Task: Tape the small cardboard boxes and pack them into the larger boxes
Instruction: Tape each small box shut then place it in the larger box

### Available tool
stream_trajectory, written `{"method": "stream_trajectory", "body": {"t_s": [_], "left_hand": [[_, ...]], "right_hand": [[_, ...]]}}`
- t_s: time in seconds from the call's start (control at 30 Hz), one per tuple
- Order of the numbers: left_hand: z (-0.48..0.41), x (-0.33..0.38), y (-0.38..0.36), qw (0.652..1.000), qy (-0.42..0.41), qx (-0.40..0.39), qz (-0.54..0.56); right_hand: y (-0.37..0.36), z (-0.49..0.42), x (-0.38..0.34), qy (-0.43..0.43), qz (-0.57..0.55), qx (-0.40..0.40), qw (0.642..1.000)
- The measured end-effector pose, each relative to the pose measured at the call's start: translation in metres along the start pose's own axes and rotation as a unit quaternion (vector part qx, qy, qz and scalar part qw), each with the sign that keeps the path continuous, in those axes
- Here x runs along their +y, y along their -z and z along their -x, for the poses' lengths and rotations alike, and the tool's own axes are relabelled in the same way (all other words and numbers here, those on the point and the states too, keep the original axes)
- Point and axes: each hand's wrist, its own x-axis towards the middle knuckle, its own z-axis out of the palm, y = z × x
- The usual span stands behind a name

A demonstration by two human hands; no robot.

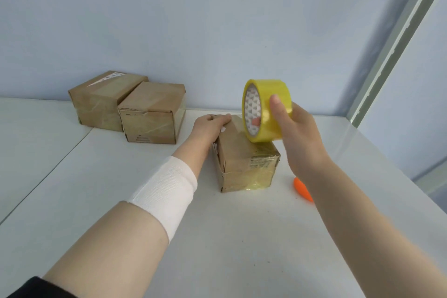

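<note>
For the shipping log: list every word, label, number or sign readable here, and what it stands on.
Nothing here reads with certainty.
White label on the far left box: blurred.
Dark print low on the middle box: blurred.
Print on the near box: too small.
Pattern inside the tape roll: unreadable.

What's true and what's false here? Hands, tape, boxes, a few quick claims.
1. The right hand holds the tape roll above the near box. True.
2. The left hand is lifted clear of the near box. False: it holds the box's far end.
3. The back-left box and the back-right box stand side by side near the wall. True.
4. The orange thing lies left of the near box. False: it lies to its right, partly behind the right forearm.
</note>
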Motion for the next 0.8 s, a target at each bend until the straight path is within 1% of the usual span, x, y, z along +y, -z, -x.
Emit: {"method": "stream_trajectory", "body": {"t_s": [0.1, 0.2, 0.23, 0.33, 0.43, 0.53, 0.63, 0.7, 0.8], "left_hand": [[-0.001, -0.001, 0.000, 1.000, -0.001, 0.003, 0.006], [-0.002, 0.000, -0.001, 1.000, -0.001, 0.014, -0.005], [-0.002, 0.001, -0.001, 1.000, -0.002, 0.017, -0.010], [-0.001, 0.004, -0.001, 0.999, -0.001, 0.017, -0.032], [0.002, 0.005, -0.002, 0.999, -0.008, 0.017, -0.030], [0.004, 0.005, -0.003, 0.999, -0.011, 0.021, -0.031], [0.004, 0.005, -0.003, 0.999, -0.008, 0.028, -0.046], [0.004, 0.005, -0.003, 0.998, -0.010, 0.034, -0.058], [0.004, 0.002, -0.004, 0.998, -0.008, 0.040, -0.052]], "right_hand": [[0.006, 0.016, 0.002, 0.014, -0.022, 0.005, 1.000], [0.002, 0.023, -0.001, 0.013, 0.024, -0.032, 0.999], [0.001, 0.024, -0.004, 0.013, 0.024, -0.033, 0.999], [0.005, 0.037, -0.016, 0.014, -0.027, 0.008, 1.000], [0.014, 0.062, -0.025, 0.009, -0.019, 0.030, 0.999], [0.018, 0.082, -0.030, -0.015, -0.017, 0.048, 0.999], [0.016, 0.100, -0.018, -0.063, -0.008, 0.065, 0.996], [0.012, 0.113, -0.009, -0.090, 0.003, 0.059, 0.994], [0.005, 0.121, -0.001, -0.104, -0.003, 0.061, 0.993]]}}
